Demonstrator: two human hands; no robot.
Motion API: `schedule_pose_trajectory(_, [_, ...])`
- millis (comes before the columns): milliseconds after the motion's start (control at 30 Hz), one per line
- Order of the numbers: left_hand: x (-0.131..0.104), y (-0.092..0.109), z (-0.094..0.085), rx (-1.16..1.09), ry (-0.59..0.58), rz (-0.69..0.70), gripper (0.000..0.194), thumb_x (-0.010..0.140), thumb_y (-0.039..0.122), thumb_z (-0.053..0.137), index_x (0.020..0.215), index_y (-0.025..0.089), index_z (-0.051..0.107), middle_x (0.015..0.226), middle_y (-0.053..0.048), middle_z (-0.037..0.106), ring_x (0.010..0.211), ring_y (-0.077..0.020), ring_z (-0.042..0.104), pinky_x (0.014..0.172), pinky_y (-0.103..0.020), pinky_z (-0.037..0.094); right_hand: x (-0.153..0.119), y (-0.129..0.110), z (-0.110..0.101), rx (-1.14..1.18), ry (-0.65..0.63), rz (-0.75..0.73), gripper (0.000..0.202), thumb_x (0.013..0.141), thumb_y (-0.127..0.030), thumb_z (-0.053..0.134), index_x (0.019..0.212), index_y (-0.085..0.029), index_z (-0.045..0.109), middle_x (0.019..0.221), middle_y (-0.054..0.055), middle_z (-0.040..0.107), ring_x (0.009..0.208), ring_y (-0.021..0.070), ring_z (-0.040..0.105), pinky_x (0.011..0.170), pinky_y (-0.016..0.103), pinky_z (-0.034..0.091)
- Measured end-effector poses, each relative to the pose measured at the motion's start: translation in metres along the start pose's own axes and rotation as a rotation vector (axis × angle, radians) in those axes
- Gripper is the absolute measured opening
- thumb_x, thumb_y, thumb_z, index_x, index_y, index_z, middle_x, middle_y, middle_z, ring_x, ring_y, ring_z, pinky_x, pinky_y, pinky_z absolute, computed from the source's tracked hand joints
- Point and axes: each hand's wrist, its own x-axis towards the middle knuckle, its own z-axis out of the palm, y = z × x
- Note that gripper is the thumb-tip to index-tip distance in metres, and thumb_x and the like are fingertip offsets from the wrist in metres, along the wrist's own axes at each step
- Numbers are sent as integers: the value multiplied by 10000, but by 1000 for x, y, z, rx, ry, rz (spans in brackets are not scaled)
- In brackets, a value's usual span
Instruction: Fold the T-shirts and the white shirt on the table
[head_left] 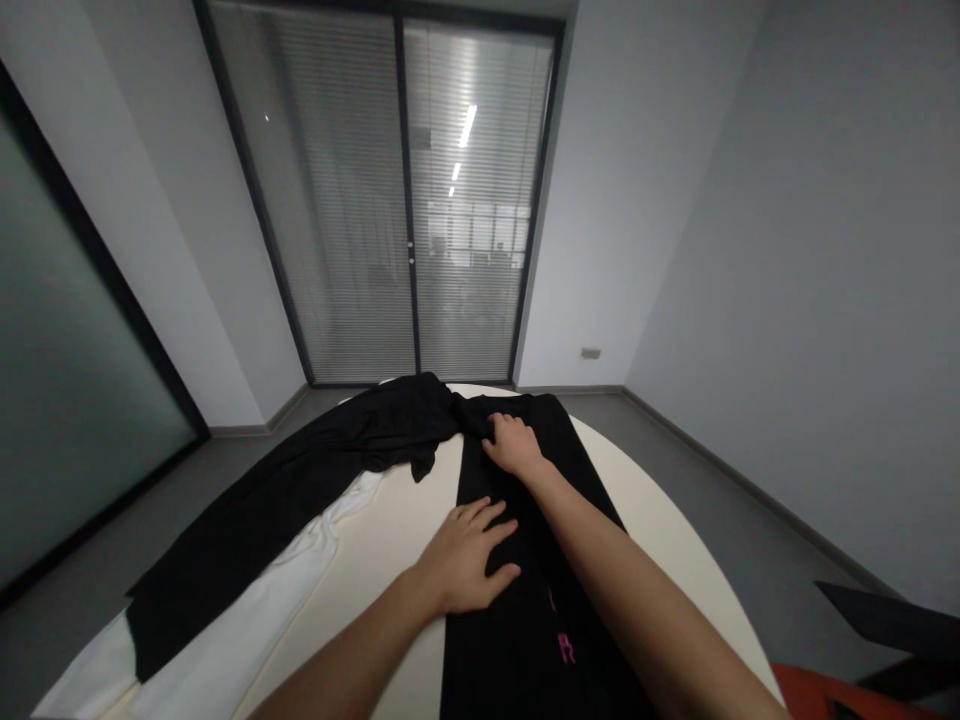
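On the round table (675, 530), both hands' spread, empty fingers (480, 515) press atop the black garment (487, 640).

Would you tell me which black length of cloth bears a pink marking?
The right-side length, under the left hand and right hand: a pink marking shows on its nearer part. The left-side length, lying over white cloth, shows none.

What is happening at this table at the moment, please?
A person has both bare hands on a black garment with pink marks, laid lengthwise on a round, pale table. The left hand rests with its fingers spread; the right hand is farther up, near the garment's far end. To the left lie another black garment and a white one, partly under it.
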Motion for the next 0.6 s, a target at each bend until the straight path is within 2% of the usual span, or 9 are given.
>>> schedule_pose_trajectory(100, [4, -18, -10, -60, -4, 72, 437, 952, 351, 509, 1375, 261, 568, 1481, -48, 523, 1393, -270, 442, 1130, -504, 362, 24, -14, 4, -10, -5, -33, 480, 867, -454, 622, 1260, -185, 565, 1259, 158, 622, 1173, 317, 545, 961, 421, 411])
schedule_pose_trajectory(200, [7, -31, -10, -93, 46, 84, 379, 943, 231, 487, 1296, 257, 625, 1417, -18, 589, 1346, -219, 497, 1120, -447, 383, 42, -24, 15, 17, -19, -25, 548, 832, -498, 664, 1264, -180, 552, 1265, 173, 619, 1192, 327, 542, 991, 442, 400])
schedule_pose_trajectory(333, [10, -34, -5, -125, 97, 66, 362, 880, 187, 546, 1217, 252, 660, 1371, -12, 624, 1304, -221, 523, 1096, -433, 398, 61, -29, 32, 321, -18, 158, 489, 763, -325, 743, 1201, -167, 594, 1236, 188, 640, 1198, 340, 565, 1029, 456, 389])
schedule_pose_trajectory(400, [10, -33, -5, -144, 106, 63, 363, 854, 194, 575, 1203, 247, 661, 1368, -17, 623, 1290, -231, 524, 1089, -432, 401, 74, -24, 37, 461, -13, 252, 417, 783, -303, 699, 1158, -139, 623, 1206, 210, 654, 1167, 348, 593, 1006, 456, 418])
schedule_pose_trajectory(467, [11, -32, -7, -154, 104, 68, 370, 841, 199, 587, 1202, 243, 655, 1372, -24, 615, 1282, -239, 521, 1081, -434, 402, 89, -14, 38, 551, -5, 304, 393, 846, -356, 600, 1147, -105, 637, 1160, 220, 675, 1109, 339, 630, 956, 434, 466])
schedule_pose_trajectory(600, [11, -31, -9, -152, 95, 59, 377, 830, 199, 591, 1201, 242, 645, 1379, -35, 601, 1272, -250, 513, 1070, -444, 397, 118, 15, 36, 811, 18, 354, 435, 920, -383, 402, 1078, -94, 686, 946, 130, 742, 871, 242, 701, 783, 323, 550])
